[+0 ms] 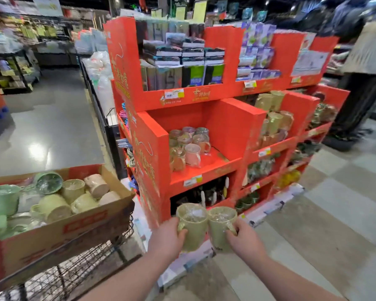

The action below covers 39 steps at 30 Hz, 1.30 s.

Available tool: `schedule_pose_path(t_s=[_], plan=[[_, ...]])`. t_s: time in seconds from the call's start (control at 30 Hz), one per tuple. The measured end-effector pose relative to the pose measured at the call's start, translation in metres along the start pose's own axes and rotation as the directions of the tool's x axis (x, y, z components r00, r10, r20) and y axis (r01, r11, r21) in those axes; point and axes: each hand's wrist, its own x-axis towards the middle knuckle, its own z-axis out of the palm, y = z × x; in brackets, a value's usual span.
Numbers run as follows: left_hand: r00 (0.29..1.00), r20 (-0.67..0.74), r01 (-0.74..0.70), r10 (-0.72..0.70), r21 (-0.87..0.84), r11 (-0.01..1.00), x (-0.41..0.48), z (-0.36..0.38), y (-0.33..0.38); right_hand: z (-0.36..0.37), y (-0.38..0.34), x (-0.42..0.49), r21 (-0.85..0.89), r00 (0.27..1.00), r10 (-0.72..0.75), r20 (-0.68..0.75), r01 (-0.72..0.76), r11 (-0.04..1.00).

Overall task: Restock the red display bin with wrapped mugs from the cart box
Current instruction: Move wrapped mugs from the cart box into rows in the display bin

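Head view: the cart box (78, 229) stands at your left, with spare wrapped mugs (52, 206) lying loose in it. Your left hand (166, 238) curls round the left green mug (192, 224). The right green mug (220, 228) touches it and is gripped at its right side by the curled fingers of your right hand (246, 243). Both mugs are upright, below and in front of the red display bin (217, 164). Raise both over the bin's front lip before moving inward. Set them upright on the bare floor to the right of the shelved mugs (189, 144). Let go one hand at a time; the film wrap probably slips.
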Motion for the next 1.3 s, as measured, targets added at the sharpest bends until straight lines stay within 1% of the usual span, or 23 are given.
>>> schedule_pose_path(t_s=[0.07,0.17,0.3,0.4,0.53,0.7,0.8,0.93,1.0,1.13,1.3], plan=[[0.999,0.023,-0.03,0.031,-0.018,0.999,0.003,0.005,0.015,-0.011,0.011,-0.001,0.022,1.0,0.012,-0.022,-0.012,1.0],[0.997,0.028,-0.073,0.073,0.001,0.997,0.016,0.014,0.031,-0.025,0.024,0.0,0.058,0.998,0.034,-0.061,-0.03,0.998],[0.99,0.06,-0.125,0.125,-0.007,0.992,0.041,0.031,0.052,-0.042,0.04,0.011,0.071,0.99,0.106,-0.089,-0.099,0.993],[0.986,0.077,-0.146,0.148,-0.027,0.989,0.064,0.047,0.067,-0.055,0.051,0.025,0.116,0.983,0.134,-0.128,-0.119,0.986],[0.979,0.111,-0.167,0.17,-0.034,0.985,0.104,0.062,0.088,-0.072,0.058,0.057,0.112,0.973,0.161,-0.163,-0.144,0.983],[0.983,0.086,-0.155,0.161,-0.074,0.985,0.166,0.062,0.104,-0.093,0.044,0.119,0.112,0.97,0.155,-0.188,-0.136,0.984],[0.99,0.06,-0.121,0.126,-0.078,0.99,0.203,0.053,0.104,-0.098,0.027,0.161,0.12,0.974,0.122,-0.19,-0.1,0.988],[0.997,0.039,-0.07,0.074,-0.086,0.994,0.247,0.041,0.092,-0.095,0.002,0.209,0.069,0.983,0.061,-0.172,-0.05,0.996],[0.999,0.02,-0.043,0.045,-0.105,0.994,0.265,0.036,0.083,-0.09,-0.011,0.232,0.087,0.988,0.027,-0.152,-0.014,0.996],[0.999,-0.024,0.024,-0.027,-0.101,0.995,0.284,0.028,0.065,-0.081,-0.032,0.267,0.086,0.992,-0.038,-0.119,0.048,0.995],[0.991,-0.066,0.105,-0.116,-0.153,0.983,0.297,0.023,0.044,-0.071,-0.053,0.302,0.101,0.993,-0.08,-0.085,0.089,0.991]])
